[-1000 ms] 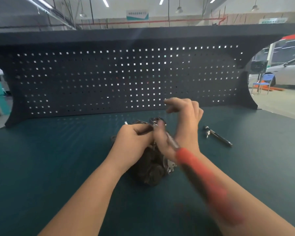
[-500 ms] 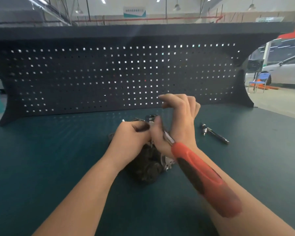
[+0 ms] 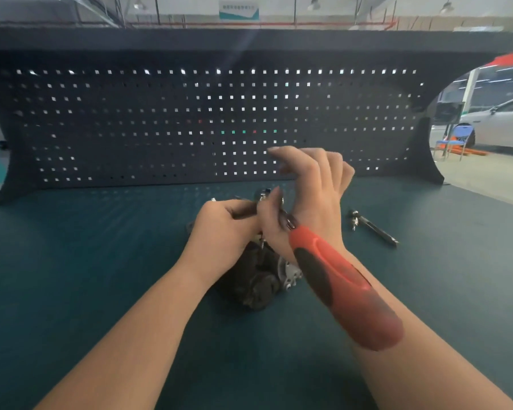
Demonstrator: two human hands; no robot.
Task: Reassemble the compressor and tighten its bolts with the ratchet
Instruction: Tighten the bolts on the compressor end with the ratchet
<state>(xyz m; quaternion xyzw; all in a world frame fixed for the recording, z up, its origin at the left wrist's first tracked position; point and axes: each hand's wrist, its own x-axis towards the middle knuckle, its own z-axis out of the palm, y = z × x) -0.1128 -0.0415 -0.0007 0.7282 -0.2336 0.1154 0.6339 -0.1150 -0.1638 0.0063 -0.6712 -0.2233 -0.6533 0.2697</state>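
Now: pegboard [image 3: 131,128] stands behind green surface [image 3: 71,261] | compressor [image 3: 258,279] lies mid-surface, below both hands | ratchet [image 3: 338,279], red-black handle toward camera, head over compressor top | right hand [image 3: 305,202] fingers loosely spread, thumb on ratchet shaft | left hand [image 3: 225,226] fingers curled, seemingly pinching ratchet head | spare tool [image 3: 373,227] lies right, apart.
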